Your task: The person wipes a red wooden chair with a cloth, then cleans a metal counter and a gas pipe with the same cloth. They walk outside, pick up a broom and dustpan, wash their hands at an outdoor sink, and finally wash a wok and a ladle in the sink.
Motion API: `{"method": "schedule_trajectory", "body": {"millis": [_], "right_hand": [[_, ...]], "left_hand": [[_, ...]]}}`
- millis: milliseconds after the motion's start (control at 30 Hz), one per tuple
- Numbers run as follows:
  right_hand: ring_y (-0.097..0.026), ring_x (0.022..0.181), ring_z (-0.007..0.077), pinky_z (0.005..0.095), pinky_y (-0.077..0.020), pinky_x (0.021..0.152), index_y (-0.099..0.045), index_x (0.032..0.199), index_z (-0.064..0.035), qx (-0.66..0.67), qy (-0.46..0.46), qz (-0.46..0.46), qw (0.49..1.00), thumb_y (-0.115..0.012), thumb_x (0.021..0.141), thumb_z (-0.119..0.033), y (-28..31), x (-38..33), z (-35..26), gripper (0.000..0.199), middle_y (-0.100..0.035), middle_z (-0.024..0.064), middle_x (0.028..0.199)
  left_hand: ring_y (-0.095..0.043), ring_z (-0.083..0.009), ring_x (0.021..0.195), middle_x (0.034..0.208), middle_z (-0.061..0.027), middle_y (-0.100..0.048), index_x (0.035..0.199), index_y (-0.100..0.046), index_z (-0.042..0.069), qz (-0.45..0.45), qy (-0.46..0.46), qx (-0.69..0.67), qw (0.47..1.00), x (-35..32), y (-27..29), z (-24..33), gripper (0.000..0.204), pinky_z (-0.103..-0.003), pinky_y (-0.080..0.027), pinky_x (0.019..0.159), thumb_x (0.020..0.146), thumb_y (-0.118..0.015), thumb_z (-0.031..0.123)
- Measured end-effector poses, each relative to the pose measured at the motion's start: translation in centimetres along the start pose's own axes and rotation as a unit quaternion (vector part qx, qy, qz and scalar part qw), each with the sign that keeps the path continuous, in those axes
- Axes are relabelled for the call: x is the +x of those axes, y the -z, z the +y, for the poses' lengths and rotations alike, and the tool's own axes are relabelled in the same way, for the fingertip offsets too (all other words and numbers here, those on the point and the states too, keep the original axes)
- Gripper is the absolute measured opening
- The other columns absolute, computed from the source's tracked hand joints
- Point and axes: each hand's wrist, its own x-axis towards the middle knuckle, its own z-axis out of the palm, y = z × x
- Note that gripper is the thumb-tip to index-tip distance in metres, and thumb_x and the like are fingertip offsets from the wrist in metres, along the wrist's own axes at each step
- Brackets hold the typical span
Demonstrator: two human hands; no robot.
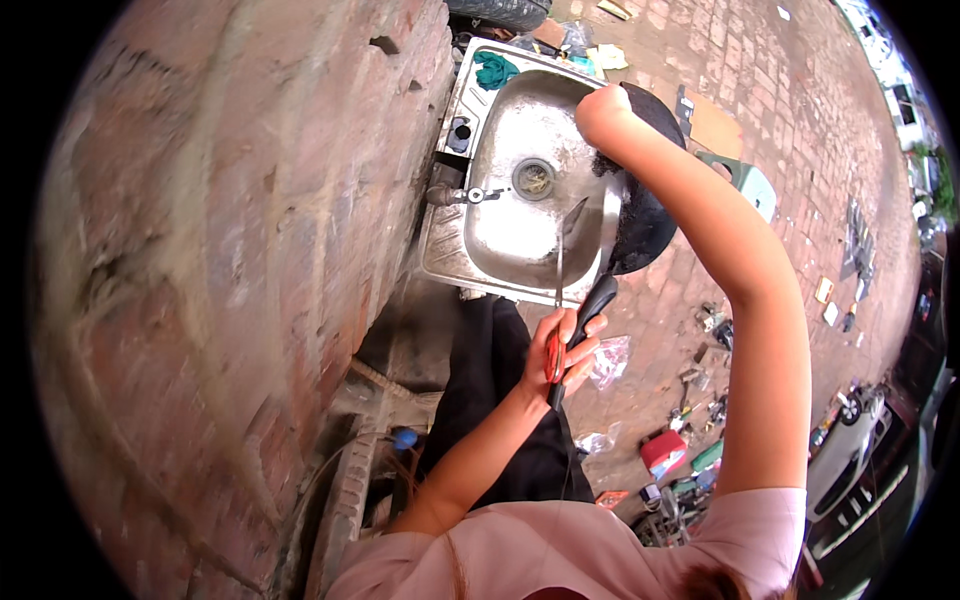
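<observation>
My left hand (567,350) is closed around the black handle (600,296) of a dark round pan (648,225). The same hand also grips a red-handled utensil (555,357) with a thin metal shaft that reaches over the sink; its flat end looks like a turner's. The pan is tilted against the right rim of the steel sink (450,250). At the pan's far side, my right hand (604,115) is curled, its fingers mostly turned away from view. Any thing inside it is hidden.
A tap (474,196) stands on the sink's left side, beside a rough brick wall (250,200). A green cloth (494,70) lies on the far left corner. Cardboard (712,125), a pale green container (750,185) and scattered litter lie on the brick ground to the right.
</observation>
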Motion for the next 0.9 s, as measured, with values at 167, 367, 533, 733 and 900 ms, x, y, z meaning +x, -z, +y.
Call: {"method": "schedule_trajectory", "body": {"millis": [167,367,533,733,900], "right_hand": [[-0.063,0.098,0.0206,0.0313,-0.0496,0.076,-0.069,0.099,-0.0121,0.032,-0.027,-0.015,0.999,-0.061,0.077,-0.014,-1.6,-1.5,-0.3,0.024,-0.065,0.0068,0.106],[-0.063,0.098,0.024,0.0345,-0.0513,0.078,-0.068,0.1,-0.0083,0.126,-0.083,-0.068,0.986,-0.053,0.081,-0.011,-9.3,-5.4,2.9,0.024,-0.065,0.0099,0.107],[-0.063,0.09,0.0318,0.0397,-0.0504,0.076,-0.067,0.093,-0.0043,0.334,-0.162,0.071,0.926,-0.054,0.079,-0.007,-15.5,-7.5,2.6,0.019,-0.064,0.0165,0.097],[-0.062,0.084,0.0257,0.034,-0.0492,0.072,-0.059,0.106,-0.0088,0.606,-0.167,0.521,0.577,-0.052,0.078,0.003,-4.9,-11.3,-10.1,0.032,-0.062,0.0122,0.093],[-0.026,0.127,0.0441,0.0442,-0.0217,0.107,-0.024,0.127,0.0164,0.676,-0.249,0.385,0.577,-0.058,0.08,-0.012,-0.9,-3.6,-21.7,0.065,-0.025,0.0335,0.135]], "left_hand": [[-0.044,-0.0101,0.049,0.091,-0.0111,-0.039,0.069,-0.043,0.004,0.038,0.034,0.087,0.995,-0.8,-0.7,0.8,0.035,-0.021,-0.041,0.032,0.095,-0.035,0.026],[-0.044,-0.0084,0.054,0.076,-0.0044,-0.049,0.068,-0.05,0.003,0.132,0.08,0.571,0.807,-0.7,-2.9,2.6,0.032,-0.025,-0.039,0.045,0.092,-0.043,0.023],[-0.053,-0.0108,0.064,0.076,-0.0071,-0.055,0.068,-0.053,-0.002,0.086,0.132,0.727,0.668,-1.2,0.7,3.9,0.027,-0.027,-0.046,0.062,0.09,-0.048,0.012],[-0.054,-0.0253,0.066,0.072,-0.0122,-0.052,0.073,-0.054,-0.002,0.017,-0.045,0.904,0.424,-1.5,1.7,6.4,0.017,-0.035,-0.044,0.064,0.077,-0.062,0.011],[-0.043,-0.0083,0.059,0.076,0.0004,-0.042,0.109,-0.04,0.004,0.11,0.05,0.827,0.549,-1.0,5.2,8.1,0.035,-0.024,-0.04,0.053,0.079,-0.058,-0.001]]}}
